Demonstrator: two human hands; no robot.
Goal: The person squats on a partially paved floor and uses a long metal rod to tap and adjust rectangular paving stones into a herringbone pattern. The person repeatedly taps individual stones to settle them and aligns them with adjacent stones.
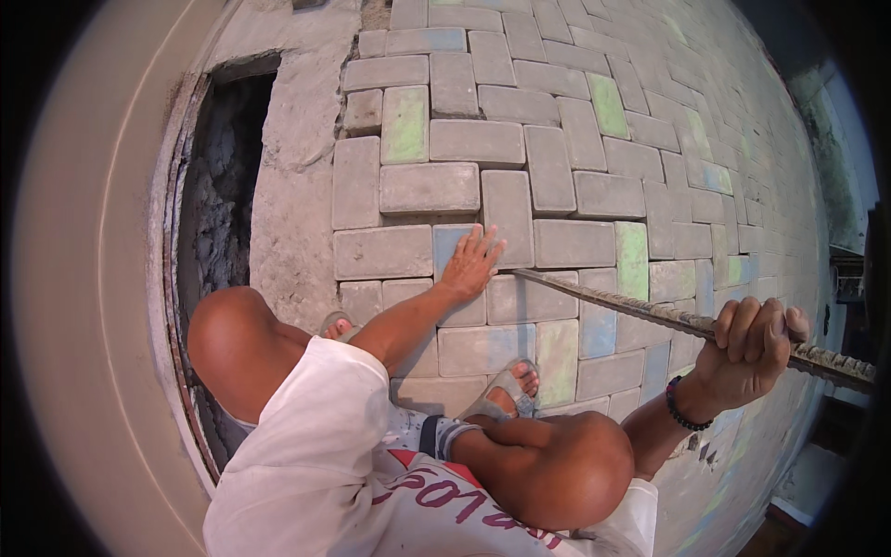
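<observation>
I squat over a floor of grey paving blocks (557, 121). My left hand (471, 263) lies flat with fingers spread on a bluish block (446, 243) in front of my knees. My right hand (754, 345), with a dark bead bracelet at the wrist, is closed around a long ribbed steel bar (640, 312). The bar runs from the right edge down to the left, and its tip sits in the joint between blocks just right of my left hand.
A dark open trench (218, 195) with a rough concrete edge (292, 158) runs along the left, beside a pale curved wall (88, 278). Some blocks carry faded green and blue paint. My sandalled feet (506, 388) rest on the blocks near me.
</observation>
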